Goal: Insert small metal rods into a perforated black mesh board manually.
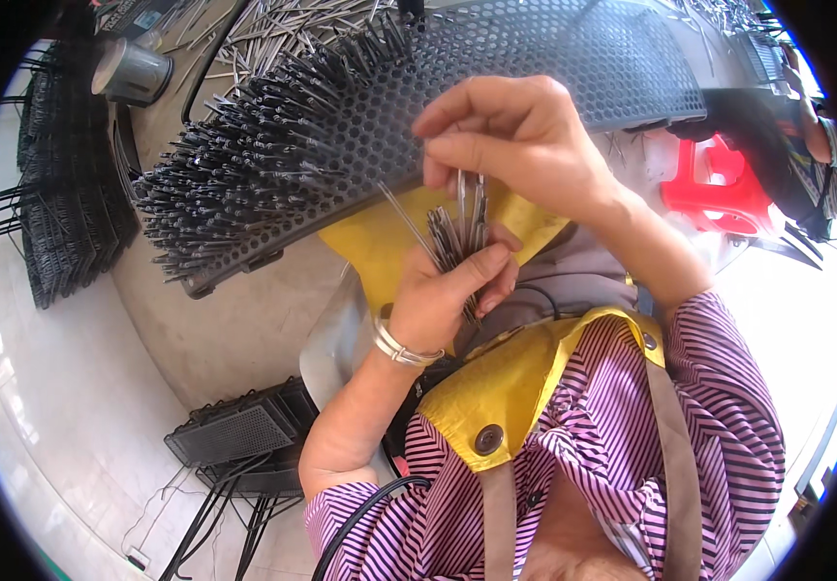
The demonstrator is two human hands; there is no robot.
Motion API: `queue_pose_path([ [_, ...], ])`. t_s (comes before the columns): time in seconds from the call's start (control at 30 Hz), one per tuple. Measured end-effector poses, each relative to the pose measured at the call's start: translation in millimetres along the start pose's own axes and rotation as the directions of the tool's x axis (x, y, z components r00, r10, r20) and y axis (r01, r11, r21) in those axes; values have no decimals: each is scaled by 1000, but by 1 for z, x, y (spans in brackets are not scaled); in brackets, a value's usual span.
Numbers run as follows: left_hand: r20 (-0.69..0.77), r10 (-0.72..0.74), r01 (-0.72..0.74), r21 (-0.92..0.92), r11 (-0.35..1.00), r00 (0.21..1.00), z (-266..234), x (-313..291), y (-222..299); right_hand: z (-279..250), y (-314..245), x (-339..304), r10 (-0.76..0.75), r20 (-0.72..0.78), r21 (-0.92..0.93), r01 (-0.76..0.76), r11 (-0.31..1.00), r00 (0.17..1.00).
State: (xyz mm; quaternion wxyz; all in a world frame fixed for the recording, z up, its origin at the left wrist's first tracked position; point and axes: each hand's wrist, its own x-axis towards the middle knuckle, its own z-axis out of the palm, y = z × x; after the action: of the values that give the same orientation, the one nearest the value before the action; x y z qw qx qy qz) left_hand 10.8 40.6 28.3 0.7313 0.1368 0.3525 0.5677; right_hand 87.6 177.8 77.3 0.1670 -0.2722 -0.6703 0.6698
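Observation:
My left hand (452, 286) is wrapped round a bundle of thin metal rods (446, 237) below the front edge of a dark perforated rack (535, 53). One rod leans out of the bundle to the upper left. Just above, my right hand (511, 136) is closed, thumb against curled fingers. A couple of rods rise from the bundle to the underside of this hand; what its fingertips pinch is hidden. Many dark-tipped rods (254, 160) stand upright in the left part of the rack. The holes in its middle and right show bare.
Loose rods (283, 34) lie heaped behind the rack, near a grey metal can (133, 73). Stacked black racks (70, 184) stand at left, with more dark racks (244, 431) at lower left. A red plastic stool (719, 189) and another person's arm (816, 131) are at right.

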Motion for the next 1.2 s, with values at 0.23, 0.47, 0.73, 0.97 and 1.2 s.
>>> queue_pose_path([
  [0.23,-15,-7,6,-85,996,1000,0,1,2,-4,10,-1,101,102,168,-117,979,990],
  [0.47,6,6,-5,-79,997,1000,-4,2,2,-3,5,1,138,32,120,-141,983,990],
  [0.73,-29,-13,11,-62,998,999,-3,2,2,-15,8,6,92,-151,238,-54,970,984],
  [0.97,-64,-40,34,-90,995,997,-4,3,2,-21,11,8,-60,-376,153,126,980,924],
  [1.2,-50,6,-16,-196,981,999,-10,5,-1,-30,8,9,-89,-490,280,253,926,867],
])
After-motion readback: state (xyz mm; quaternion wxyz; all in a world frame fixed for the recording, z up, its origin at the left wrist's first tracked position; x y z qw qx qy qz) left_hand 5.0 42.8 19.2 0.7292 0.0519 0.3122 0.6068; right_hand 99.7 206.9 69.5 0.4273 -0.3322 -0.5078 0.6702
